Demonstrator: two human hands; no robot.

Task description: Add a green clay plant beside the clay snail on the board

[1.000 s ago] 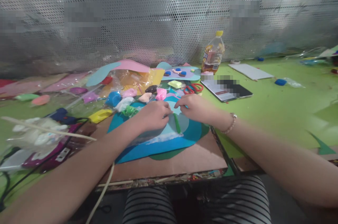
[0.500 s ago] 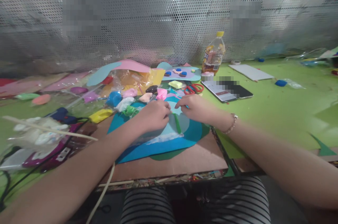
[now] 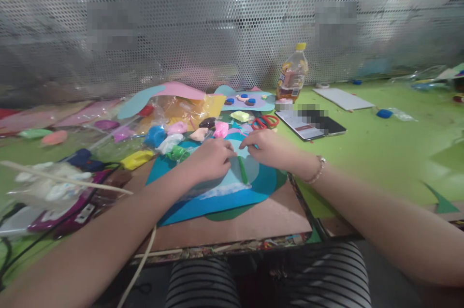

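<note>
Clearly, the green desk [image 3: 384,153] is filling most of the lower view, and both forearms are slanting inward over its near edge. Between them, a blue sheet [image 3: 217,203] is lying on a brown board [image 3: 275,228]. Above it, the left hand [image 3: 216,159] is hanging palm-down with curled fingers; the right hand [image 3: 266,148] is arching opposite, forefinger crooked, the fingertips staying just apart. I cannot tell whether either is pinching anything. A phone [image 3: 311,123] is lying beyond the right hand, partly pixelated, its screen text being too small to read. A yellow-capped bottle [image 3: 299,61] is standing behind it, its label showing blurred lettering and a barcode [image 3: 295,91]. A thin green strip [image 3: 243,171] is resting on the sheet's pale area, its upper end pointing towards the left fingertips.
</note>
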